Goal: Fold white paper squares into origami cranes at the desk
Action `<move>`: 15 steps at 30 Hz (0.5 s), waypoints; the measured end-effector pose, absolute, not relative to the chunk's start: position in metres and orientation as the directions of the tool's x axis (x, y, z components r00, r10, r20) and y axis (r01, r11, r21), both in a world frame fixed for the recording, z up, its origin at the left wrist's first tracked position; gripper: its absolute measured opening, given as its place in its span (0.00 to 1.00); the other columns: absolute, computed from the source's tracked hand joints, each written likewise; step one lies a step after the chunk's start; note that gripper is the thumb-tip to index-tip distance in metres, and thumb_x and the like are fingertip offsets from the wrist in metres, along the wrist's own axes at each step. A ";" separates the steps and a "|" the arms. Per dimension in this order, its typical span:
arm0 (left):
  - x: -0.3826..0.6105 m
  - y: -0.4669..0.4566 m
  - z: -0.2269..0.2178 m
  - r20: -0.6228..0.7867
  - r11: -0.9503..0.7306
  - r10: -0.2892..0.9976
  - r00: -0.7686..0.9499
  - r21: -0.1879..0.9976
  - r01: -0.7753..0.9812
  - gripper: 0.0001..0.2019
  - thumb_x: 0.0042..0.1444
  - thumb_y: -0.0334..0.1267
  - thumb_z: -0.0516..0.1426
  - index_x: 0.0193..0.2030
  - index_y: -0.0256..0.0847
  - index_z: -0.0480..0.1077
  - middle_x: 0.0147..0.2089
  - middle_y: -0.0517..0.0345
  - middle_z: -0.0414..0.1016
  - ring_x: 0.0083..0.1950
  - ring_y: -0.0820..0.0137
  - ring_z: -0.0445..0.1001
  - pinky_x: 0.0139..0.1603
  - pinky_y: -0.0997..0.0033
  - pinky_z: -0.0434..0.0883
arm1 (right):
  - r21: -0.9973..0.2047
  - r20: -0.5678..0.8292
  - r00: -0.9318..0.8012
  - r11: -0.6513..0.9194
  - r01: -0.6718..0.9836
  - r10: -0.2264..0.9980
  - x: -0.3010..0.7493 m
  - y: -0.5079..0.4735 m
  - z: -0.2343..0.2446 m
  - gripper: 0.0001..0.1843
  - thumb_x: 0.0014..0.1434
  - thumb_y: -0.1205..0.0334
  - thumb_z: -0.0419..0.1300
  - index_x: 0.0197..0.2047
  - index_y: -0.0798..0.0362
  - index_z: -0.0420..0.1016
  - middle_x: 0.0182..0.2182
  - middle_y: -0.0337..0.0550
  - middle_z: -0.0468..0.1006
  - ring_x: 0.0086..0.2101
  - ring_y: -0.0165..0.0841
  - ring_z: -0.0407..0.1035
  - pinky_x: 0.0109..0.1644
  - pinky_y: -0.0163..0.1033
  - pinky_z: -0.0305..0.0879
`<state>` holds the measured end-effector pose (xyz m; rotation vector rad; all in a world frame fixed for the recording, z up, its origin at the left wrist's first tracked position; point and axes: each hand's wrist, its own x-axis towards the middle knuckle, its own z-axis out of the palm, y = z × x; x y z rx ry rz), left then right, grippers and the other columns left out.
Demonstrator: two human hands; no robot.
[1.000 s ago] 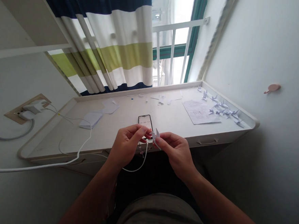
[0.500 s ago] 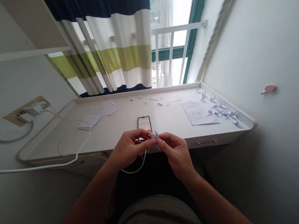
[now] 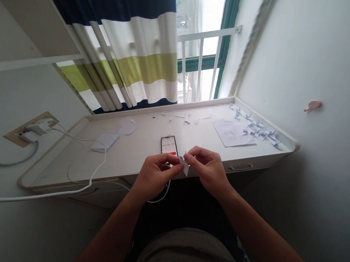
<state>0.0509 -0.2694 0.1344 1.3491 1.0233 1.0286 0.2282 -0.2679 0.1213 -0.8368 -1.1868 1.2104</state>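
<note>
Between my two hands, above the desk's front edge, is a small folded white paper crane (image 3: pixel 185 168). My left hand (image 3: pixel 157 173) pinches its body between thumb and fingers. My right hand (image 3: pixel 210 169) is closed on a pointed tip at its upper right side. Fingers hide part of the folds. Just behind my left fingers lies a phone (image 3: pixel 169 144) with a timer on its screen. Several finished white paper cranes (image 3: pixel 257 130) stand along the desk's right side.
A printed sheet (image 3: pixel 233 135) lies left of the cranes. Paper scraps (image 3: pixel 188 118) are scattered at the back of the white desk (image 3: pixel 144 145). Folded papers (image 3: pixel 107 140) lie at left. A white cable (image 3: pixel 92 173) runs from the wall socket (image 3: pixel 31 129) across the desk's left side.
My right hand has shifted up and slightly right, gripping a tip of the crane. The crane has turned, and one flat white part now points downward.
</note>
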 end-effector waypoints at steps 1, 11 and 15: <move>0.051 -0.269 0.135 0.022 -0.025 0.971 0.238 1.000 0.010 0.13 0.51 0.44 0.73 0.37 0.37 0.82 0.37 0.54 0.83 0.32 0.71 0.79 0.35 0.72 0.77 | -0.946 0.236 -0.065 0.214 -0.245 0.970 0.229 -0.265 0.122 0.15 0.56 0.49 0.74 0.30 0.52 0.81 0.27 0.39 0.80 0.28 0.30 0.71 0.34 0.37 0.70; 0.051 -0.261 0.144 0.060 -0.065 0.979 0.197 0.998 0.016 0.13 0.45 0.41 0.75 0.34 0.38 0.82 0.33 0.55 0.83 0.32 0.70 0.79 0.33 0.74 0.75 | -0.933 0.283 -0.082 0.254 -0.255 0.956 0.228 -0.245 0.130 0.15 0.57 0.50 0.73 0.28 0.51 0.80 0.26 0.38 0.79 0.29 0.30 0.70 0.37 0.39 0.70; 0.051 -0.259 0.143 0.083 -0.086 0.977 0.196 0.996 0.005 0.12 0.46 0.40 0.74 0.35 0.38 0.82 0.35 0.55 0.83 0.33 0.70 0.79 0.35 0.74 0.75 | -0.936 0.275 -0.111 0.239 -0.260 0.955 0.230 -0.240 0.129 0.14 0.60 0.49 0.72 0.32 0.50 0.83 0.28 0.39 0.81 0.31 0.31 0.73 0.41 0.41 0.73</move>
